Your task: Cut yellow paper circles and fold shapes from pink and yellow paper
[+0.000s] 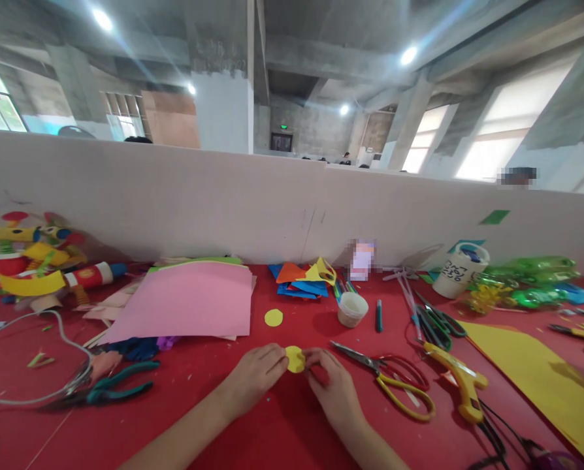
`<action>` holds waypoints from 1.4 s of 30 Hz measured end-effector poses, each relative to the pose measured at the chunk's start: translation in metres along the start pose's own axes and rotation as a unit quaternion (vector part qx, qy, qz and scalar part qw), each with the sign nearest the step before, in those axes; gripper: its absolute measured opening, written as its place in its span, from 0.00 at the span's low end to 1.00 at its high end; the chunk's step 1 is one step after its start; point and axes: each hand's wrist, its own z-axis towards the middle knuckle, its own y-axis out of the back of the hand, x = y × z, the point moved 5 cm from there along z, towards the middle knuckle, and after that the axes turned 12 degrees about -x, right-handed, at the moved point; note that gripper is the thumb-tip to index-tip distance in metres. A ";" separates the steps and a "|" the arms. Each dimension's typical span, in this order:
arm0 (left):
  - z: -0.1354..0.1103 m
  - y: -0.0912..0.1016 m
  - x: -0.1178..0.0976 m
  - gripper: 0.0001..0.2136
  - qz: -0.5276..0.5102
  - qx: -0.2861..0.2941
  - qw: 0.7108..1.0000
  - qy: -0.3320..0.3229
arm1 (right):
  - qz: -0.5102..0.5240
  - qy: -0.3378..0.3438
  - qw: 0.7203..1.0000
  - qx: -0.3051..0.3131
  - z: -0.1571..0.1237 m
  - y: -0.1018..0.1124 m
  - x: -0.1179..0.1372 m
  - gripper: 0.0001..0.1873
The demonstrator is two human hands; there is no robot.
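Both my hands meet low in the middle of the red table (282,424). My left hand (255,375) and my right hand (328,382) pinch a small yellow paper disc (294,359) between their fingertips, one on each side. The fingers of both hands are curled closed on it. A second yellow disc (273,317) lies flat on the table just beyond. Scissors with red and yellow handles (390,377) lie right of my right hand.
A pink sheet stack (189,300) lies at the left, teal pliers (110,388) in front of it. A small glue pot (351,308), coloured paper scraps (302,277), a yellow glue gun (461,378), a yellow sheet (532,372) and a white cup (459,269) sit rightward. A partition wall (272,202) backs the table.
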 end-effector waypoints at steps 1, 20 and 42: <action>-0.003 0.002 0.004 0.14 -0.004 -0.012 1.000 0.019 | -0.003 0.001 1.000 -0.005 0.001 0.001 0.001 0.07; 0.008 0.005 0.006 0.11 -0.282 -0.064 0.872 0.394 | 0.116 -0.162 0.979 0.043 -0.007 -0.009 -0.004 0.14; 0.007 0.015 0.022 0.06 -0.178 -0.113 0.916 0.342 | 0.169 -0.194 0.966 0.013 0.006 -0.007 -0.026 0.18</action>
